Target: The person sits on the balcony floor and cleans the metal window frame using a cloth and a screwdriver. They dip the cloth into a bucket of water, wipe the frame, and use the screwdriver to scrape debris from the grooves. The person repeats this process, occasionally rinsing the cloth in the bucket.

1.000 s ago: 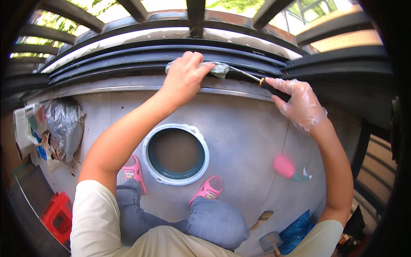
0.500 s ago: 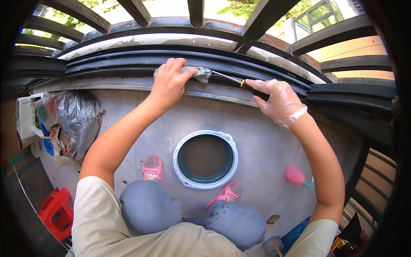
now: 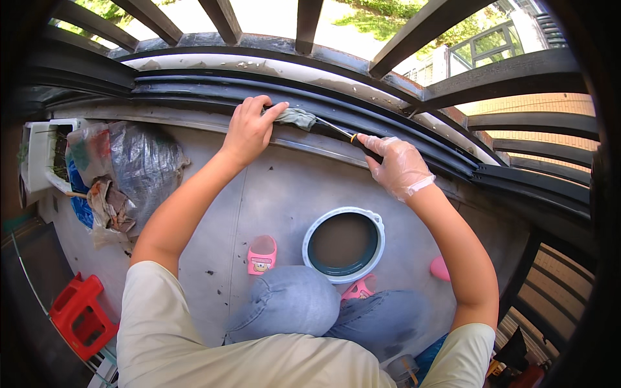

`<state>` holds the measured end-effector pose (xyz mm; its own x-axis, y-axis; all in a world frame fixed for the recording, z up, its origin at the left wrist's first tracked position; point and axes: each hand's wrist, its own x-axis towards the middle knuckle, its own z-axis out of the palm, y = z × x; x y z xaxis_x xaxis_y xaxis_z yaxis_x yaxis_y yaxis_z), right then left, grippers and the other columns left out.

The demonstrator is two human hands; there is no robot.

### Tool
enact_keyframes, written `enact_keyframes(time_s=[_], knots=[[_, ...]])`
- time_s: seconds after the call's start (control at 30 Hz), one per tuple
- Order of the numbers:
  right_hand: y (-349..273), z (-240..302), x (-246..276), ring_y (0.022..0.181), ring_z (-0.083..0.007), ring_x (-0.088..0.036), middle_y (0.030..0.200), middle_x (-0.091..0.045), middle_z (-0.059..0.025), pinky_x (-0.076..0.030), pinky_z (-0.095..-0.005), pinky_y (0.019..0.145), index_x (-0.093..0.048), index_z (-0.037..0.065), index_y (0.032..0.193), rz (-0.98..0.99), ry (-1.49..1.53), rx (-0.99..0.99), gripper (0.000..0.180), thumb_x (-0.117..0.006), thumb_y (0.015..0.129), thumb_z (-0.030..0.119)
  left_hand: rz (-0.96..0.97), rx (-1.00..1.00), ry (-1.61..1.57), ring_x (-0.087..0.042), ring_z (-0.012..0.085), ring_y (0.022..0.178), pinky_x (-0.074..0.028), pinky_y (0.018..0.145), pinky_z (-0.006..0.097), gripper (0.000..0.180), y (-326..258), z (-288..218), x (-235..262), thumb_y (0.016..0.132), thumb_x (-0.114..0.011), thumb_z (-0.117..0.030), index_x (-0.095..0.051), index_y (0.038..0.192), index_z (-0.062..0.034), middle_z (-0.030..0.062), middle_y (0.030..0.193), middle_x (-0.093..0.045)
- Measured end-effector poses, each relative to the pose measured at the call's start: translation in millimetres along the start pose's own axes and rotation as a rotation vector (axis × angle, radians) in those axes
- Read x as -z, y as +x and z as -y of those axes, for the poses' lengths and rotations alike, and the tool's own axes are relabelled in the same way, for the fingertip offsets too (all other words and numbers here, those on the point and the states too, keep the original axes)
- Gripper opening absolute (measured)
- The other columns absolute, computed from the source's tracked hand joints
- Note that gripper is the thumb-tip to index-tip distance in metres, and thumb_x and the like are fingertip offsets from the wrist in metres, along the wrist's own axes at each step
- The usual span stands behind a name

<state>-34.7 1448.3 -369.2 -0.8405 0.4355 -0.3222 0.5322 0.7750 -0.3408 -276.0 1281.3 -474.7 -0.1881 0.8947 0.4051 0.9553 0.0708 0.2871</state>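
Note:
My right hand (image 3: 396, 165), in a clear plastic glove, is closed round the black handle of a screwdriver (image 3: 336, 129) with a yellow ring and a metal shaft. The shaft points left into a grey-green cloth (image 3: 298, 118), which covers its tip. My bare left hand (image 3: 251, 128) pinches the other end of the cloth. Both hands are over the dark window track (image 3: 213, 90), with the cloth lying along its near rail. Whether the tip touches the groove is hidden by the cloth.
Below my hands stands a light-blue basin (image 3: 310, 226) of murky water. Plastic bags (image 3: 145, 168) lie at the left beside a white container (image 3: 40, 155). A red stool (image 3: 81, 317) is at lower left, a pink object (image 3: 440, 268) at right. Dark bars (image 3: 310, 26) rise beyond the track.
My view has shifted left, so the basin and slippers appear further right. Both hands keep their hold on the cloth and screwdriver over the track.

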Motion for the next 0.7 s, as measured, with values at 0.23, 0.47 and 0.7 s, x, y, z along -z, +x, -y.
enact_keyframes(time_s=[0.23,0.47,0.7], knots=[[-14.4,8.3,21.7,0.087,-0.035,-0.063,0.097,-0.066,-0.019,-0.051,-0.0382,0.08,-0.064,0.014,0.119,-0.055,0.111,-0.039,0.039,-0.067,0.08,0.01,-0.023,0.21,-0.027,-0.051,0.0277,0.105,-0.04,0.087,0.04,0.034,-12.2,6.3,13.2,0.07,-0.066,-0.004,-0.06,0.103,-0.0084,0.0083,0.106,-0.054],[-7.2,16.7,27.1,0.09,-0.0378,-0.062,0.1,-0.065,-0.0216,-0.05,-0.0372,0.083,-0.065,0.01,0.117,0.019,0.216,-0.071,0.037,-0.067,0.08,0.008,-0.155,0.219,-0.415,-0.054,0.0302,0.094,-0.044,0.082,0.04,0.025,3.0,-10.4,4.7,0.072,-0.06,0.004,-0.062,0.095,-0.0057,0.0107,0.099,-0.056],[-6.0,17.2,32.0,0.09,-0.0373,-0.063,0.101,-0.065,-0.0223,-0.05,-0.0356,0.083,-0.064,0.007,0.117,-0.004,0.249,-0.056,0.038,-0.067,0.08,0.008,-0.034,-0.011,-0.197,-0.053,0.0253,0.091,-0.041,0.074,0.036,0.025,20.2,-25.1,1.1,0.075,-0.067,-0.002,-0.066,0.097,-0.0122,0.0067,0.1,-0.055]])
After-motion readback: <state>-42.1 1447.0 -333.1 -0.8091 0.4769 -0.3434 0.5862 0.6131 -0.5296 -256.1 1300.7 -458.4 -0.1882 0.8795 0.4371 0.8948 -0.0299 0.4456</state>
